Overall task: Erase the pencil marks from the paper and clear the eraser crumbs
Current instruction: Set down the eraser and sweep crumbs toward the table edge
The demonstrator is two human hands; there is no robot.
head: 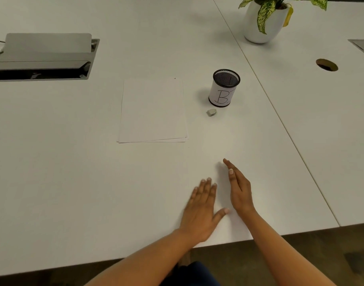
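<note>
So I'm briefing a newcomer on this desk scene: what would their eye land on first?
Two bare hands near the white table's front edge: the left hand lies flat, the right hand stands on its side beside it. Beyond them lies a stack of white paper sheets, and right of it stands a black mesh pen cup labelled B, with a small grey eraser just in front.

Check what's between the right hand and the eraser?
Nothing. In the head view only bare table runs from the right hand up to the eraser; the mesh cup stands beyond it, the paper stack off to the left.
</note>
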